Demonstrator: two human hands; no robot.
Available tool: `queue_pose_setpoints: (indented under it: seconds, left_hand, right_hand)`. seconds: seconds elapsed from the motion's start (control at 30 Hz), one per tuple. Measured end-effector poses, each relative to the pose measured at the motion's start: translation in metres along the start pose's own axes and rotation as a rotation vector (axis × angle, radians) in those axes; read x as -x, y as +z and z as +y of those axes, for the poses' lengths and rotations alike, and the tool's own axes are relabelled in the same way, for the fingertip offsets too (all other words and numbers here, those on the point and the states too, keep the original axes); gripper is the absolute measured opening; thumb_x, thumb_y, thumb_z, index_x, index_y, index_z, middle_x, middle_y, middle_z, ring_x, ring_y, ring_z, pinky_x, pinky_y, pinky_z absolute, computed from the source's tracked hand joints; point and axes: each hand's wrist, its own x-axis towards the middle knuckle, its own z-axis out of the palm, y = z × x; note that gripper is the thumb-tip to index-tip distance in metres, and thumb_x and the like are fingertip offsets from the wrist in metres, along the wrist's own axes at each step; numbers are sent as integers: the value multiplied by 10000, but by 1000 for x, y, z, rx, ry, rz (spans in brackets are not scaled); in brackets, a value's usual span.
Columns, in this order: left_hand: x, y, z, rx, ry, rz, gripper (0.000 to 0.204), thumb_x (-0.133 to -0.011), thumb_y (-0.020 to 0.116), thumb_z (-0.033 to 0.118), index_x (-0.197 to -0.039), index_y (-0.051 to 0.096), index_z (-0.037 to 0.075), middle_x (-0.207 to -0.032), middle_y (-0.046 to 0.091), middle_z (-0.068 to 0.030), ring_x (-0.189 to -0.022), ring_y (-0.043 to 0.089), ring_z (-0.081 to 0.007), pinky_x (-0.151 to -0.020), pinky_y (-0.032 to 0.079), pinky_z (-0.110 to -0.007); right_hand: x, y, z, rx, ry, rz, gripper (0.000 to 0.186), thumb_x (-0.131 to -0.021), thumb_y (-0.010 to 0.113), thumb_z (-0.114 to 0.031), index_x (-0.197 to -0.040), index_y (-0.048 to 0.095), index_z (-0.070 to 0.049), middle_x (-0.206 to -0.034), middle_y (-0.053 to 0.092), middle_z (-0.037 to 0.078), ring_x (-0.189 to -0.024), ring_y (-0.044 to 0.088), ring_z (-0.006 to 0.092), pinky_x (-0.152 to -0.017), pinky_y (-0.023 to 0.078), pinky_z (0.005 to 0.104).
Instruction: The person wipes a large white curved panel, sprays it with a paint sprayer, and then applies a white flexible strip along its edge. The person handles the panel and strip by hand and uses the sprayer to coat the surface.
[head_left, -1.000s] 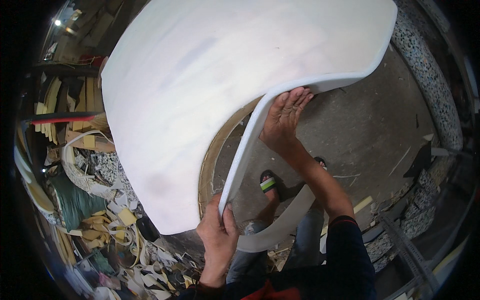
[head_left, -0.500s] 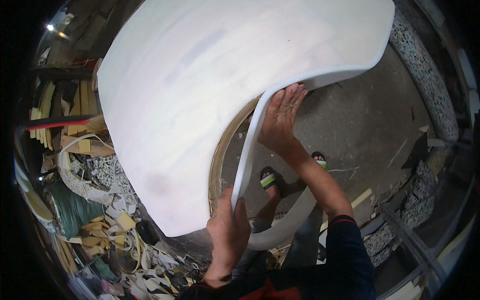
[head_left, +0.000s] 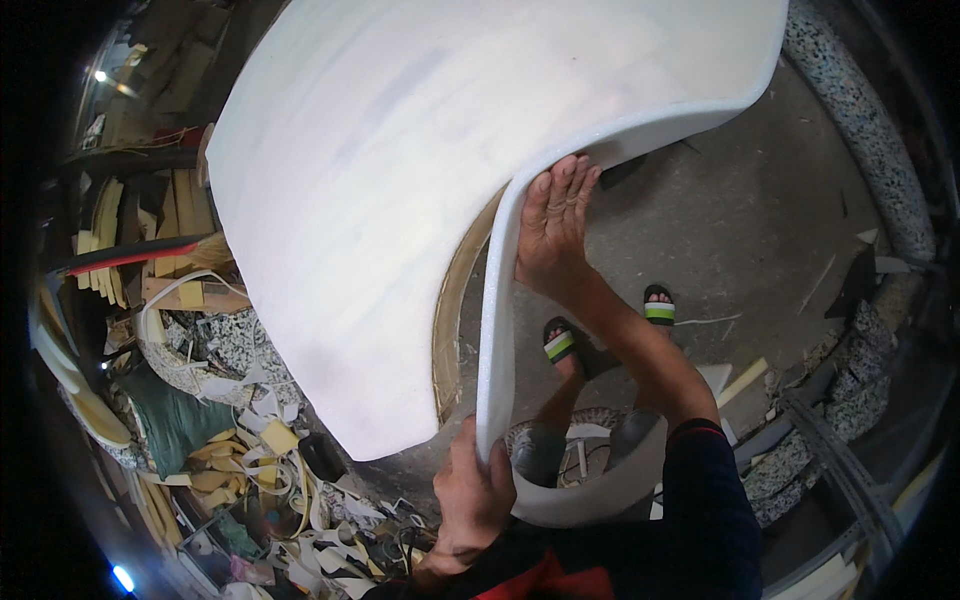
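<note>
A large sheet of white foam [head_left: 400, 200] spreads over a curved panel with a brown edge [head_left: 455, 310]. Along the concave side, the foam's overhanging flap [head_left: 495, 300] stands bent away from that edge, leaving a gap between them. My left hand [head_left: 475, 490] pinches the near end of this flap between thumb and fingers. Farther up, my right hand [head_left: 558, 225] lies flat against the flap's outer face, its fingers stretched out and pointing away from me. A pale curved band [head_left: 600, 495] of the sheet hangs below, in front of my legs.
Foam offcuts and scraps [head_left: 270, 460] lie heaped at the left, with a green bag [head_left: 175, 415] among them. A speckled foam roll [head_left: 860, 130] curves along the right. Metal rails [head_left: 835, 465] stand at the lower right. My sandalled feet are on the grey floor [head_left: 740, 220].
The flap's near end has swung slightly right and away from the brown edge, widening the gap. Both hands stay on the foam. The whole view has shifted a little.
</note>
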Motion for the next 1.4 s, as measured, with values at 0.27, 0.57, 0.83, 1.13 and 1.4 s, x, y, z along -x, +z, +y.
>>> queue_pose_setpoints:
  seconds: [0.27, 0.57, 0.83, 1.13, 1.4]
  left_hand:
    - [4, 4, -3, 40, -3, 62, 472, -859, 694, 21, -1306, 543, 27, -995, 695, -248, -883, 714, -424, -750, 576, -442]
    - [6, 4, -8, 4, 48, 75, 484, -854, 698, 16, -1313, 544, 32, -1006, 697, -245, -896, 717, -411, -761, 576, -429]
    - [16, 8, -22, 14, -67, 27, 460, -867, 703, 46, -1299, 549, 21, -980, 699, -257, -845, 721, -424, -708, 576, -449]
    - [20, 8, -36, -16, -148, -36, 391, -891, 675, 44, -1273, 594, 30, -950, 694, -240, -822, 718, -405, -693, 572, -442]
    - [17, 6, -44, -5, -129, -24, 394, -902, 664, 55, -1288, 597, 8, -985, 684, -260, -891, 705, -428, -754, 569, -451]
  right_hand:
    - [-1, 3, -5, -14, 32, 11, 617, -996, 401, -24, -1544, 155, 120, -1624, 32, 360, -1506, 20, 545, -1129, -7, 763]
    - [-2, 5, -13, -27, 25, 12, 632, -1000, 412, -45, -1547, 138, 115, -1621, 15, 367, -1505, 9, 548, -1128, -25, 764]
    - [7, 11, -29, -64, 17, -11, 665, -986, 450, -74, -1571, 159, 53, -1646, 40, 315, -1525, 33, 501, -1149, -11, 748]
    - [11, 12, -25, -104, -10, 5, 712, -975, 511, -116, -1595, 172, -24, -1665, 38, 263, -1538, 37, 463, -1161, -19, 735]
    - [11, 13, -24, -113, -23, 2, 834, -925, 619, -156, -1616, 155, -107, -1668, 37, 252, -1533, 18, 479, -1150, -35, 750]
